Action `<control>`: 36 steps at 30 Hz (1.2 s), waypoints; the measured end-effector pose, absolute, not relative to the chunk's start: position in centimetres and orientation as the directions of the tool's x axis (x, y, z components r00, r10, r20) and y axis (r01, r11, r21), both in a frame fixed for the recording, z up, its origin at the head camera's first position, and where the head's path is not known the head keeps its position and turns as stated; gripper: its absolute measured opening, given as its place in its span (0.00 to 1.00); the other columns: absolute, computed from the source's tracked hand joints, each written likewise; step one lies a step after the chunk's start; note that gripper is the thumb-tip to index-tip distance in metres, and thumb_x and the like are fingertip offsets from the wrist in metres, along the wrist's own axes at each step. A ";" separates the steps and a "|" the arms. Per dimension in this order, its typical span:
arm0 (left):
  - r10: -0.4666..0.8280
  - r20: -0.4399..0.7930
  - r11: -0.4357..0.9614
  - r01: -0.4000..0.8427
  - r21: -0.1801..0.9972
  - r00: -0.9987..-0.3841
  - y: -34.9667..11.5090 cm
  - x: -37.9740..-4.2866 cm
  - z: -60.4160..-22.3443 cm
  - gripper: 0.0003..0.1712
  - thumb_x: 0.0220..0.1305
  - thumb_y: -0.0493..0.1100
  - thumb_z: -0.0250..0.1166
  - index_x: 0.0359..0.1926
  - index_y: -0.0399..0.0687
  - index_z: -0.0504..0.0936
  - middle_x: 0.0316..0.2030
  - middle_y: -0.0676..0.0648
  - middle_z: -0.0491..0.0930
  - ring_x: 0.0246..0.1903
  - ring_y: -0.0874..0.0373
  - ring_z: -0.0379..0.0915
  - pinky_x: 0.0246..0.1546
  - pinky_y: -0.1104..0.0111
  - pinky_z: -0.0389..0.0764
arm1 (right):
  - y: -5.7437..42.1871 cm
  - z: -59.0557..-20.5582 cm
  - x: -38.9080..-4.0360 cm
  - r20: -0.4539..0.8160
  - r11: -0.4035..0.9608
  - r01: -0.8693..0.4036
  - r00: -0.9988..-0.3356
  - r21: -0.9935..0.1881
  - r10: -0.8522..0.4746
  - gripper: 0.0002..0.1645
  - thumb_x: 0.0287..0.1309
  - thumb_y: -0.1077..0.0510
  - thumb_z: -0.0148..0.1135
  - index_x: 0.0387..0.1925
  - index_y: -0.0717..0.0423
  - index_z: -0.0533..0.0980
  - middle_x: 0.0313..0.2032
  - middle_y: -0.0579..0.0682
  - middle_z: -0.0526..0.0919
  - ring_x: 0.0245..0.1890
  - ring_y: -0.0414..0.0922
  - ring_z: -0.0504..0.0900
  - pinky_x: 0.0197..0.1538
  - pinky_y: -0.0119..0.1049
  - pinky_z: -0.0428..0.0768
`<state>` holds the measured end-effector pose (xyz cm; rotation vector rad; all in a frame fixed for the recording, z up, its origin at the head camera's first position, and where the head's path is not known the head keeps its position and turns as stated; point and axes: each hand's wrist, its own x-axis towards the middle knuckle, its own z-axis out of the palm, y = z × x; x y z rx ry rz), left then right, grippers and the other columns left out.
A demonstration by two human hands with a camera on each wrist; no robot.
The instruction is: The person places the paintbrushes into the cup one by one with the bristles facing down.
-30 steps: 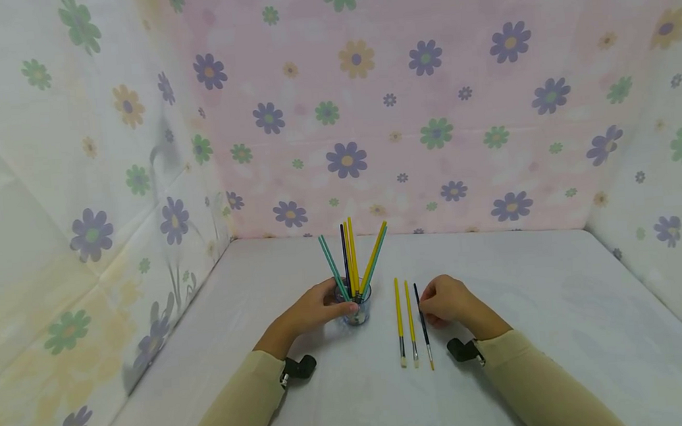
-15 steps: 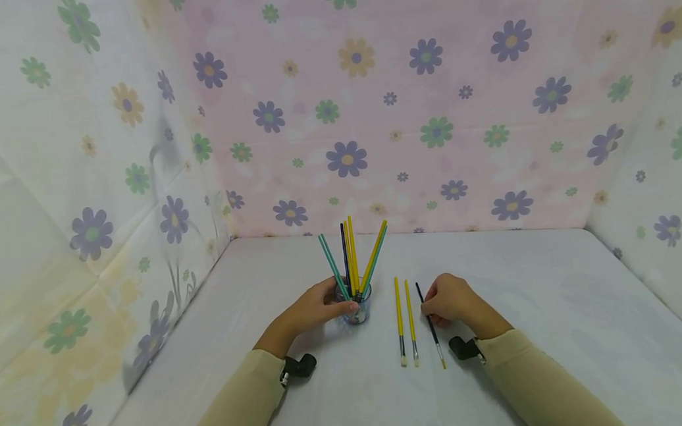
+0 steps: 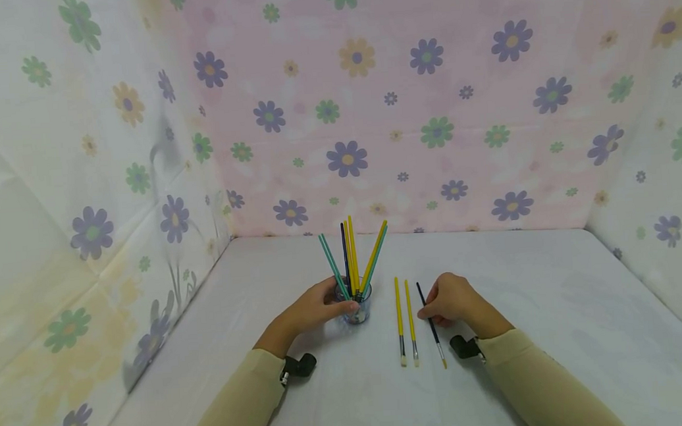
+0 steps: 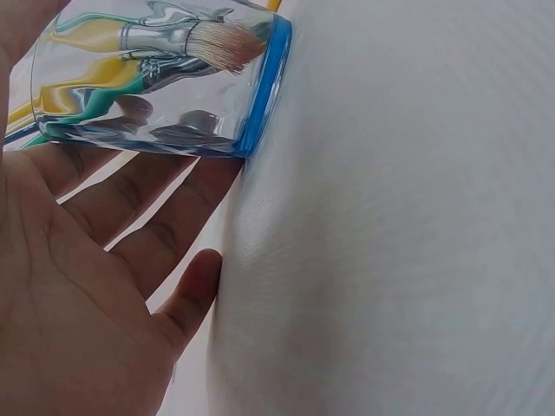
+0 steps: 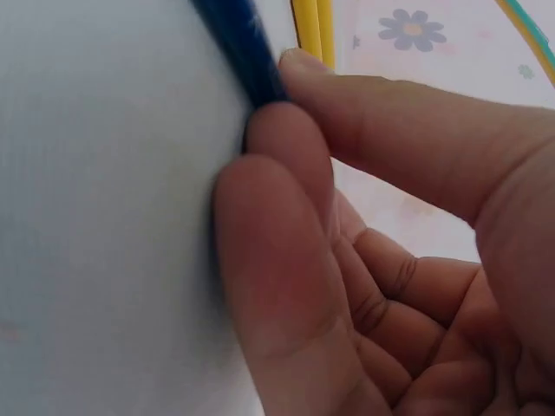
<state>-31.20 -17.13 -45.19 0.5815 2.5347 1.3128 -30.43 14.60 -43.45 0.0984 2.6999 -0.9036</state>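
Note:
In the head view my left hand grips a clear glass with the thumb in front. The left wrist view shows the blue base of the glass and my fingers along its side. Several paintbrushes, yellow, green and dark-handled, stand in it bristles down. My right hand is over a dark paintbrush lying on the table. In the right wrist view two fingertips touch its handle, while the thumb is spread off to the side.
Two yellow paintbrushes lie side by side between the glass and the dark one, bristles toward me. A white cloth covers the table. Flower-printed fabric hangs at the back and both sides.
The dark paintbrush has swung, its bristle end shifting right, away from the yellow ones. My right thumb has reached left past its handle. The left hand and the glass have stayed still.

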 end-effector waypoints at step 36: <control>0.436 -0.034 0.529 0.225 0.818 -0.899 -17.0 -31.1 -45.2 0.42 0.61 0.69 0.71 0.69 0.56 0.72 0.55 0.53 0.82 0.56 0.56 0.78 0.68 0.50 0.74 | 15.1 -42.9 -29.8 -0.288 0.861 0.095 -0.956 -0.500 -0.061 0.12 0.55 0.54 0.76 0.26 0.57 0.82 0.20 0.51 0.85 0.20 0.43 0.84 0.26 0.33 0.82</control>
